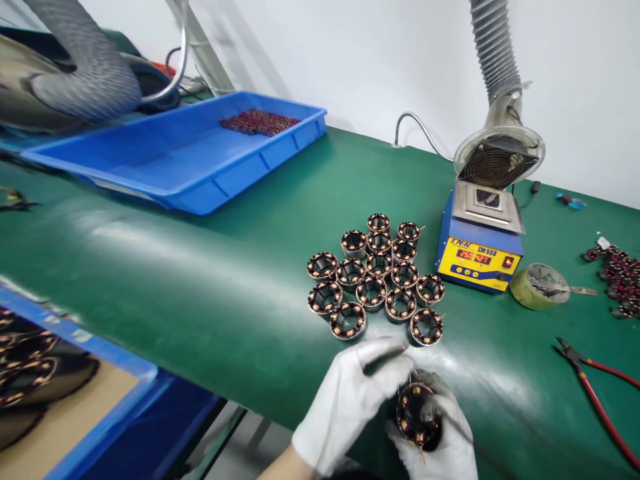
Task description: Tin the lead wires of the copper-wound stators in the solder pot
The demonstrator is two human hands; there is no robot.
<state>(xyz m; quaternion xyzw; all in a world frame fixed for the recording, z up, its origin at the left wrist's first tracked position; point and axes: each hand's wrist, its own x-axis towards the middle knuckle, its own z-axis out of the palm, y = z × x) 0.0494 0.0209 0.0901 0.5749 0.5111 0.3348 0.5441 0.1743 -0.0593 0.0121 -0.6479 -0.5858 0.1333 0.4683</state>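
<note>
My right hand (450,427), in a white glove with dark-stained fingertips, grips a motor stator (416,415) with copper windings near the table's front edge. Its ring opening faces me, and a bare wire end sticks out at the bottom. My left hand (353,397), also gloved in white, is at the stator's upper left. Its thumb and forefinger come together beside a thin wire on the rim; what lies between the fingertips is too small to make out. Just beyond both hands, several similar stators (371,292) stand upright in a close group on the green table (240,293).
Right of the group stand a blue-yellow solder pot (477,263) under an extraction hose (495,50), a small tub (525,293) and red-handled cutters (593,383). More wound parts (623,277) lie far right. A blue tray (195,187) is at back left, a blue bin (135,363) at lower left.
</note>
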